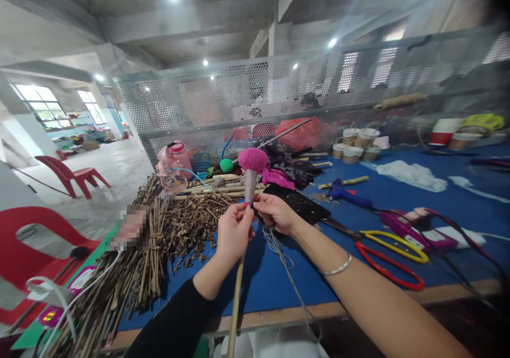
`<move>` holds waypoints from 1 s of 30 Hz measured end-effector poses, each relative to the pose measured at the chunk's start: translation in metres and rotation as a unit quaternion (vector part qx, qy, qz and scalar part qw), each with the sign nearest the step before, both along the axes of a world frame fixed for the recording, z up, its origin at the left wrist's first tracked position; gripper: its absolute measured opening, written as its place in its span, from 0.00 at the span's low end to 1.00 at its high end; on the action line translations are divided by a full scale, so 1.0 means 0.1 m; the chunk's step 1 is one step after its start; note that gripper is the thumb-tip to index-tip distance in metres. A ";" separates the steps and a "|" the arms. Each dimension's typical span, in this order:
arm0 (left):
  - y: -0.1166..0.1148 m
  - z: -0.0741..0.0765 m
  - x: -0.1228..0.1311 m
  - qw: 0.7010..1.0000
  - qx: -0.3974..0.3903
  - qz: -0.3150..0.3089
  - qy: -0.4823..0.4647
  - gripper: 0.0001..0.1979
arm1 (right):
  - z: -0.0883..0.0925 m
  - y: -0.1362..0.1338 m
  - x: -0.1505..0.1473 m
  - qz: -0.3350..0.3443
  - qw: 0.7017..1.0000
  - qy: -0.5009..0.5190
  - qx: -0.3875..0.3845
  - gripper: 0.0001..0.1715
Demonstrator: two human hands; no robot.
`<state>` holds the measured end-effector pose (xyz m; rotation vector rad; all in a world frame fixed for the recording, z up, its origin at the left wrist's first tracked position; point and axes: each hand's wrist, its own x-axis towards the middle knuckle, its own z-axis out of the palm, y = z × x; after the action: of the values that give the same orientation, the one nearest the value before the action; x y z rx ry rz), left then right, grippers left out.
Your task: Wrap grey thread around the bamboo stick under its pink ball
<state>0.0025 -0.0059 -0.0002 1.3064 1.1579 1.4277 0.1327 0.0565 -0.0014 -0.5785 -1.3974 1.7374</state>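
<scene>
A magenta cloth-covered ball (253,160) tops a thin wooden stick (236,299) that stands upright, slightly tilted, before me. Grey string (250,187) is wound tightly around the neck below the ball. My left hand (233,233) is closed around the stick just under the winding, thumb near a bit of magenta cloth. With thumb and fingers pinched at the winding's lower end, my right hand (277,212) holds the grey string. A loose length of string (292,279) loops below that hand and hangs over the table's front edge.
Dried twigs (137,273) and brown plant bits (195,222) cover the left. Scissors (392,244) with red and yellow handles, a blue-handled tool (350,196) and a purple power strip (416,230) lie right. Behind are a pink jug (175,159), paper cups (354,143) and a perforated metal screen (223,97).
</scene>
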 end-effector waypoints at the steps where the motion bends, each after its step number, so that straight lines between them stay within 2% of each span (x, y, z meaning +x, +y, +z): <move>1: 0.00 0.00 0.01 1.000 -0.002 -0.009 -0.011 0.16 | 0.00 0.00 0.00 0.003 1.000 -0.002 -0.002 0.19; 5: 0.01 0.01 0.03 0.996 -0.025 -0.056 -0.060 0.15 | -0.03 0.03 0.02 0.011 1.000 -0.003 -0.025 0.20; 8: 0.04 0.00 0.03 0.985 -0.117 -0.099 -0.077 0.14 | -0.08 0.05 0.01 -0.002 0.999 -0.016 -0.043 0.19; 11: 0.07 -0.04 0.01 0.978 -0.183 -0.081 -0.055 0.16 | -0.10 0.05 -0.01 -0.038 0.997 -0.053 -0.042 0.20; 13: 0.07 -0.08 -0.01 0.989 -0.144 -0.035 -0.014 0.19 | -0.10 0.04 -0.03 -0.056 0.996 -0.064 -0.042 0.21; 15: 0.07 -0.11 -0.01 0.996 -0.071 0.007 0.043 0.21 | -0.10 0.05 -0.04 -0.059 0.995 -0.068 -0.045 0.22; 18: 0.06 -0.12 -0.02 0.995 -0.006 0.028 0.099 0.19 | -0.10 0.05 -0.03 -0.055 0.995 -0.072 -0.036 0.21; 24: 0.05 -0.01 -0.02 0.998 -0.026 0.033 0.043 0.19 | -0.10 0.08 0.04 -0.016 0.999 -0.029 -0.020 0.18; 30: 0.08 0.00 -0.04 0.999 -0.026 0.041 -0.002 0.19 | -0.07 0.04 0.01 -0.056 0.998 -0.032 -0.029 0.17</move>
<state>-0.0017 0.0019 0.0000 1.2328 1.2504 1.4481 0.1340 0.0604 -0.0081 -0.7360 -1.3359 1.6882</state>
